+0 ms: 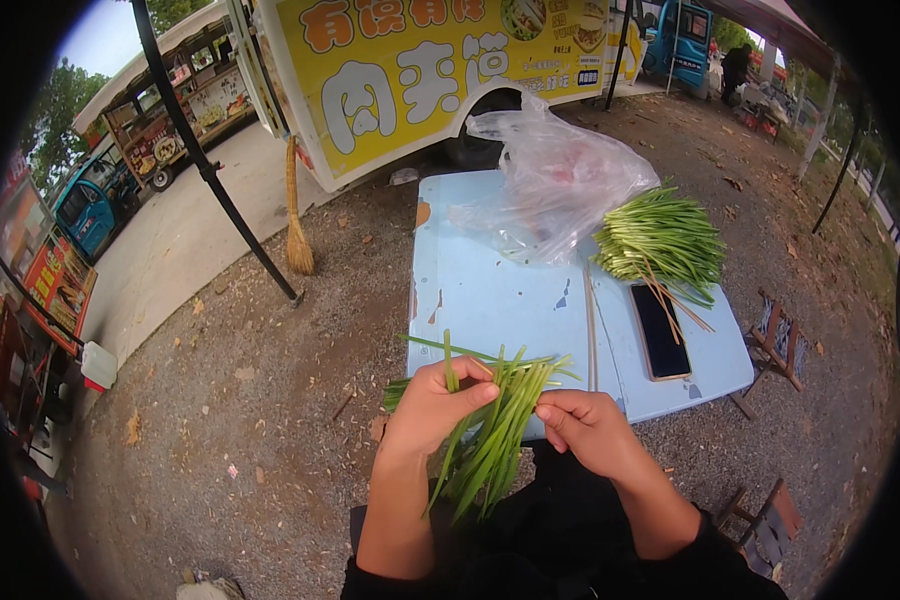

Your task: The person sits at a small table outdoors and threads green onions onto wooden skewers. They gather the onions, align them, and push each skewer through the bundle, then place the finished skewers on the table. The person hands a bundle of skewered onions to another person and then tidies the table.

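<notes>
My left hand [439, 401] pinches a few green stalks between thumb and forefinger, near the table's front edge. They look like garlic chives. A loose bunch of garlic chives [495, 450] hangs between my hands, its leaf ends dropping toward my lap. My right hand [585, 431] has its thumb and forefinger closed at the bunch's right side, on the stalk ends. More chives stick out behind my left hand, partly hidden by it. A large pile of garlic chives [660, 236] lies at the table's far right, with thin bamboo skewers [667, 300] against it.
A dark-screened phone [660, 334] lies on the light-blue folding table [495, 300]. At the back sits a clear plastic bag [562, 180]. Folding stools [776, 341] stand to the right. A straw broom [297, 232], a black pole [217, 180] and a yellow food truck [397, 82] are beyond.
</notes>
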Available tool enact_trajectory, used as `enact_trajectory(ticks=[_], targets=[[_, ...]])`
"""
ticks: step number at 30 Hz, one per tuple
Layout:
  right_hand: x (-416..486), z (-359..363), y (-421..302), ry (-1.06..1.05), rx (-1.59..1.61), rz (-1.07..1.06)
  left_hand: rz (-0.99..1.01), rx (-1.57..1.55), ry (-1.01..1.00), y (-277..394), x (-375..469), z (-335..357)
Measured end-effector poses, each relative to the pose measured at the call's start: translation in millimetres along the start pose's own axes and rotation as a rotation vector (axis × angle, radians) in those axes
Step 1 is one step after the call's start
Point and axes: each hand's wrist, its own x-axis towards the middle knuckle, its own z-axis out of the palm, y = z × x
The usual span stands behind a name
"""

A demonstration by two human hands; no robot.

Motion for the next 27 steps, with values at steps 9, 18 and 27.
enact_trajectory(ticks=[9,18,27], targets=[[11,-11,16,0.032,0.115,0.004,0.084,-0.242,0.298,-25,23,-18],[13,-6,13,-0.028,-0.107,0.029,0.160,-0.264,0.200,-17,17,-15],[14,-3,11,-0.025,-0.112,0.023,0.150,-0.315,0.181,-16,15,-17]])
